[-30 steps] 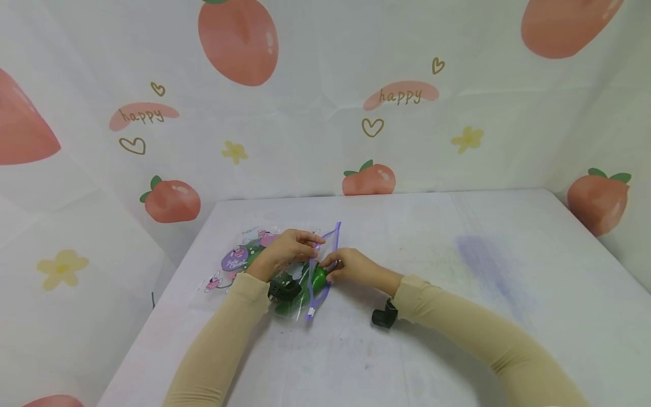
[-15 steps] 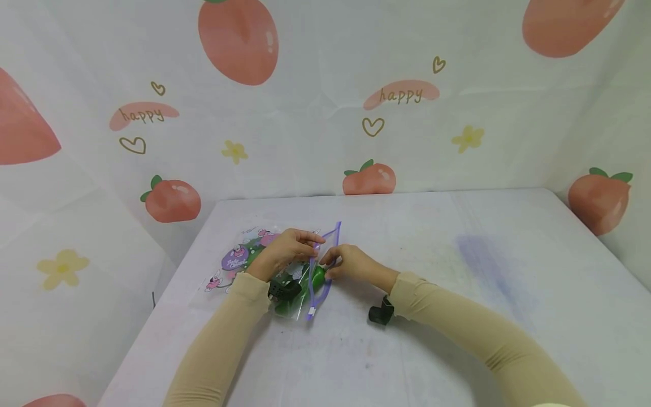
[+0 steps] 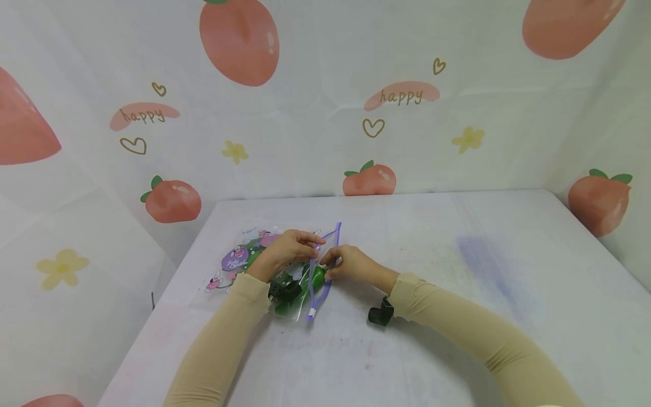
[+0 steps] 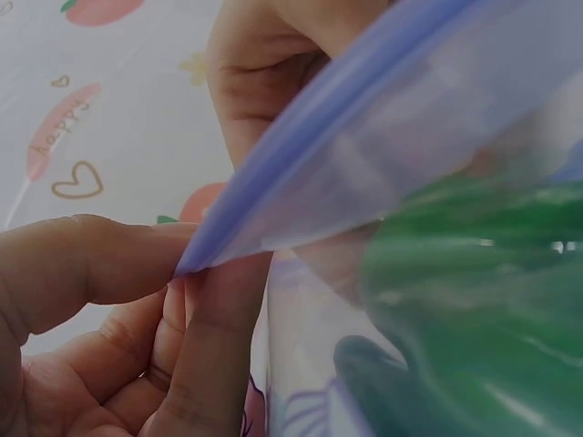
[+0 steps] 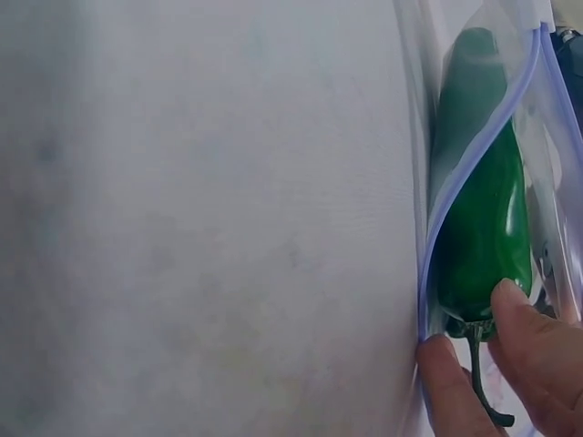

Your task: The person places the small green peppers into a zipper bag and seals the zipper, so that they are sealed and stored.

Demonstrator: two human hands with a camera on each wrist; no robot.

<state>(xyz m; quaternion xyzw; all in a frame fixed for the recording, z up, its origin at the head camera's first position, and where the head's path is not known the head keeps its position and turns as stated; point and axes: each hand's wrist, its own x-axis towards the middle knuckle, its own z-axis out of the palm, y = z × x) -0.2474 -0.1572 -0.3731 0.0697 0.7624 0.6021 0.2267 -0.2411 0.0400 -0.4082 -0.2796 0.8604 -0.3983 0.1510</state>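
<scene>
A clear zip bag (image 3: 235,258) with purple and pink prints lies on the left of the table, its purple-edged mouth facing right and parted. My left hand (image 3: 285,251) pinches the purple zip edge (image 4: 273,164) between thumb and finger, lifting that side. A glossy green chili pepper (image 5: 483,228) lies lengthwise in the mouth, mostly behind the clear film. Thumb and finger of my right hand (image 3: 353,263) hold its stem end, the thin stem (image 5: 478,373) running between them; one of these digits is right at the purple lip. More green shapes show through the bag.
A white slider (image 3: 312,311) sits at the near end of the zip. The white table (image 3: 432,339) carries a faint purple stain (image 3: 483,263) on the right. A printed cloth backdrop (image 3: 305,141) stands behind it. Small black cameras (image 3: 381,312) are strapped at both wrists.
My right hand has shifted slightly left and up, and the pepper sits a little deeper in the bag mouth. The left hand has stayed on the zip edge.
</scene>
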